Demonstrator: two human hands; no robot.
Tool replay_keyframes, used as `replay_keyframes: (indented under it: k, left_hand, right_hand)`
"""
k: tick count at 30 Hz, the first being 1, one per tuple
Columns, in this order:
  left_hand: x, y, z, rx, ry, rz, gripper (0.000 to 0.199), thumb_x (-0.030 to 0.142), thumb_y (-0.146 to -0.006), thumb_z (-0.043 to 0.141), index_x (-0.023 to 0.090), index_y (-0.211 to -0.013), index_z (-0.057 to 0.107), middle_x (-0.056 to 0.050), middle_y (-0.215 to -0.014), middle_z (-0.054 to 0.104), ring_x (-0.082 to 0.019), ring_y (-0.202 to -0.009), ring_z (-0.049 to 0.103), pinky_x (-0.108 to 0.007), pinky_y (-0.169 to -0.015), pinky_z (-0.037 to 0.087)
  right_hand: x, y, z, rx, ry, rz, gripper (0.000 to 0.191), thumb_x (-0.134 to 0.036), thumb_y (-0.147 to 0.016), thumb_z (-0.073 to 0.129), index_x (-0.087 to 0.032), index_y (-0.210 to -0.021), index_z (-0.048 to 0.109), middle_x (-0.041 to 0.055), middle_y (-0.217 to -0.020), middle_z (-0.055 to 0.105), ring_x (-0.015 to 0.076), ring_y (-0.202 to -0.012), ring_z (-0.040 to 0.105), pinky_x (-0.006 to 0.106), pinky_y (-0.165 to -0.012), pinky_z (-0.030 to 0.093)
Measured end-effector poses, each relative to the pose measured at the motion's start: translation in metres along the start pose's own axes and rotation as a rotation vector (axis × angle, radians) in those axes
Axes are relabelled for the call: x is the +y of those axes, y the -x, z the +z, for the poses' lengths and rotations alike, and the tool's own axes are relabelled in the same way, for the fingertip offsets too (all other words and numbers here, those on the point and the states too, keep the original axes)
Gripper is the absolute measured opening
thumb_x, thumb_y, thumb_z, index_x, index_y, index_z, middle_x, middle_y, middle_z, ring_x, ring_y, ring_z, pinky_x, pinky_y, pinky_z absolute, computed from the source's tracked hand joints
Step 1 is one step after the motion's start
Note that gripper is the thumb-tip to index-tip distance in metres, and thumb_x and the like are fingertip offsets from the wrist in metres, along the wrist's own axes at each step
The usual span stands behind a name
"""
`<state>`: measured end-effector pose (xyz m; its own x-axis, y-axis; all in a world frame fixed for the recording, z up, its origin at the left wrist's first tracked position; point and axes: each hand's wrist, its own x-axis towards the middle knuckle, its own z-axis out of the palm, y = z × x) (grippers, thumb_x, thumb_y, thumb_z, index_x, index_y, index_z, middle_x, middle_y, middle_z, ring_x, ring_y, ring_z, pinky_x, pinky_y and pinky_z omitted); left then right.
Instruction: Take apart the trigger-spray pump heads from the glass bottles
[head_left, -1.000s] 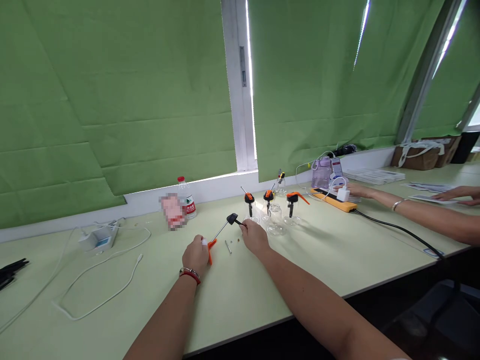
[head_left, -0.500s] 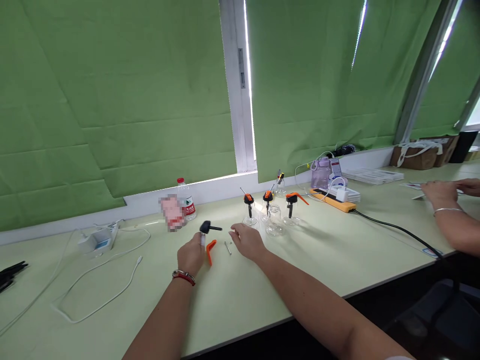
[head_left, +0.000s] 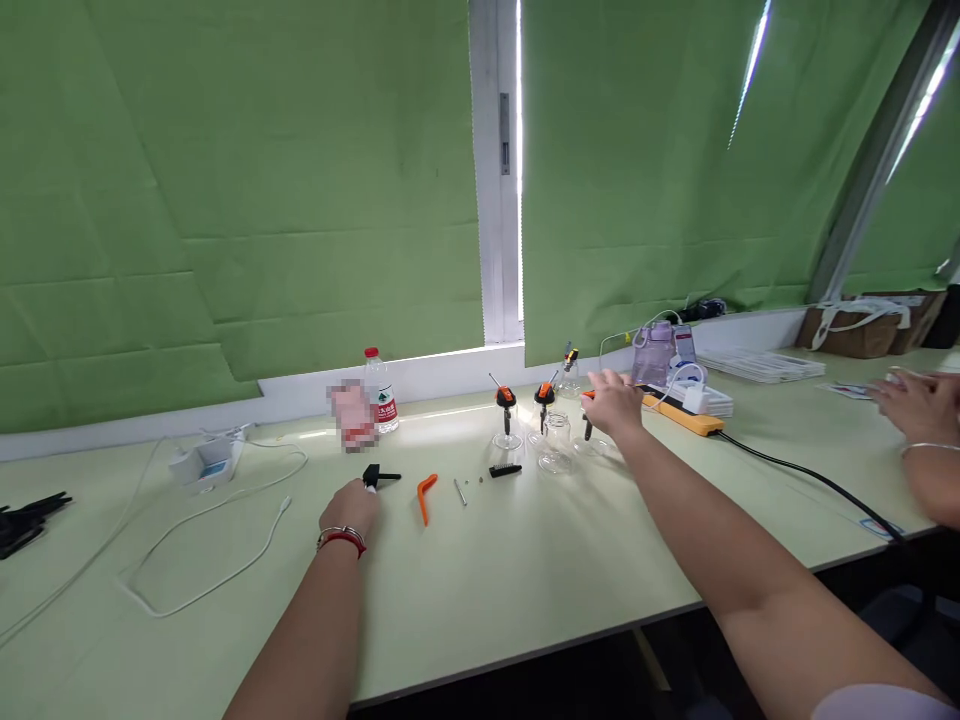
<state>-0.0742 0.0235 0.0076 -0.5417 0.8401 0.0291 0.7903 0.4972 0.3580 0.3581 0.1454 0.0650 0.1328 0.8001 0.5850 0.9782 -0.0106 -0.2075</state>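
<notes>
My left hand (head_left: 349,508) is closed on a black plastic part with a stem (head_left: 373,477), low over the table. To its right lie a bent orange lever (head_left: 425,497), a thin metal pin (head_left: 460,492) and tiny bits. A black toothed piece (head_left: 505,470) rests farther right. My right hand (head_left: 615,402) reaches out to the rightmost glass jar (head_left: 592,443), its fingers curled over the black-and-orange top, which is mostly hidden. An open glass jar (head_left: 556,455) stands beside it. Two jars with black-and-orange tops (head_left: 506,397) (head_left: 545,394) are just left.
A red-capped water bottle (head_left: 382,400) stands at the wall. White cables (head_left: 225,580) lie at left. A yellow power strip (head_left: 682,413) and a purple bottle (head_left: 652,355) are at right. Another person's hand (head_left: 911,405) is at the far right.
My right hand has moved right and away, from near the pin to the rightmost jar. The black toothed piece now shows on the table. My left hand has lowered, still with the black part.
</notes>
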Motion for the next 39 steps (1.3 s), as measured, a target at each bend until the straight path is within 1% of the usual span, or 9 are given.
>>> replay_keyframes:
  k: [4,9,16,19,24,26,31,35,39]
  left_hand:
    - [0.001,0.0,0.002,0.002,0.008,-0.008,0.031,0.032,-0.072,0.047,0.017,-0.094,0.063,-0.02,-0.101,0.066,-0.035,-0.09,0.062,-0.04,-0.064,0.046]
    - [-0.001,0.001,0.001,0.016,0.002,-0.013,0.031,0.032,-0.071,0.049,0.017,-0.094,0.061,-0.02,-0.1,0.066,-0.035,-0.089,0.062,-0.039,-0.062,0.046]
    - [-0.001,0.004,-0.004,0.057,0.008,-0.025,0.03,0.035,-0.072,0.049,0.017,-0.094,0.059,-0.019,-0.097,0.066,-0.035,-0.087,0.062,-0.039,-0.061,0.045]
    - [0.006,0.008,-0.006,0.179,0.014,-0.013,0.036,0.037,-0.075,0.046,0.017,-0.104,0.056,-0.017,-0.102,0.064,-0.034,-0.088,0.061,-0.039,-0.061,0.045]
    - [0.032,0.031,-0.005,0.478,0.08,0.304,0.037,0.035,-0.083,0.039,0.017,-0.113,0.053,-0.011,-0.105,0.062,-0.026,-0.087,0.06,-0.034,-0.064,0.044]
    - [0.045,0.044,-0.001,0.486,0.128,0.514,0.036,0.036,-0.085,0.04,0.016,-0.112,0.053,-0.009,-0.096,0.062,-0.022,-0.082,0.059,-0.031,-0.064,0.043]
    - [0.069,0.074,0.007,0.242,0.36,0.942,0.038,0.038,-0.082,0.049,0.017,-0.114,0.047,-0.005,-0.087,0.056,-0.015,-0.066,0.052,-0.028,-0.061,0.042]
    - [0.077,0.09,0.009,-0.09,0.717,0.973,0.043,0.035,-0.079,0.055,0.02,-0.117,0.041,-0.004,-0.091,0.052,-0.012,-0.067,0.051,-0.027,-0.065,0.045]
    - [0.08,0.1,0.004,-0.482,0.967,0.916,0.047,0.037,-0.079,0.057,0.02,-0.12,0.042,-0.004,-0.092,0.054,-0.015,-0.077,0.056,-0.03,-0.072,0.047]
  right_hand:
    - [0.026,0.0,0.011,-0.161,0.046,0.003,0.041,-0.045,-0.084,0.041,-0.026,-0.117,0.053,0.0094,-0.123,0.05,0.0313,-0.114,0.037,0.043,-0.086,0.029]
    - [0.025,0.01,0.009,-0.112,0.028,0.022,0.037,-0.049,-0.08,0.046,-0.022,-0.104,0.055,0.0104,-0.11,0.058,0.0295,-0.106,0.044,0.042,-0.083,0.028]
    - [0.027,0.023,-0.031,-0.219,0.177,0.078,0.036,-0.051,-0.07,0.054,-0.018,-0.085,0.057,0.0069,-0.074,0.063,0.0258,-0.078,0.056,0.039,-0.076,0.027]
    - [0.03,0.03,-0.058,-0.275,0.209,0.026,0.038,-0.055,-0.064,0.057,-0.018,-0.074,0.056,0.0061,-0.07,0.062,0.0245,-0.074,0.057,0.036,-0.071,0.029]
    - [0.016,0.048,-0.106,-0.341,0.063,-0.044,0.042,-0.059,-0.059,0.061,-0.019,-0.071,0.057,0.0065,-0.071,0.062,0.023,-0.07,0.057,0.028,-0.055,0.031]
    - [-0.001,0.058,-0.119,-0.432,-0.115,-0.101,0.043,-0.06,-0.06,0.061,-0.019,-0.074,0.059,0.0051,-0.071,0.061,0.0188,-0.062,0.056,0.026,-0.049,0.031]
    - [-0.052,0.087,-0.114,-0.768,-0.597,-0.289,0.046,-0.059,-0.057,0.068,-0.02,-0.081,0.06,0.0011,-0.071,0.06,0.0109,-0.05,0.05,0.022,-0.042,0.033]
    - [-0.09,0.105,-0.092,-0.902,-0.74,-0.318,0.052,-0.059,-0.053,0.072,-0.02,-0.084,0.059,-0.0009,-0.068,0.057,0.0092,-0.045,0.046,0.02,-0.037,0.033]
    - [-0.118,0.114,-0.078,-0.874,-0.86,-0.394,0.048,-0.056,-0.055,0.073,-0.019,-0.083,0.061,-0.001,-0.067,0.057,0.0104,-0.051,0.05,0.022,-0.045,0.037]
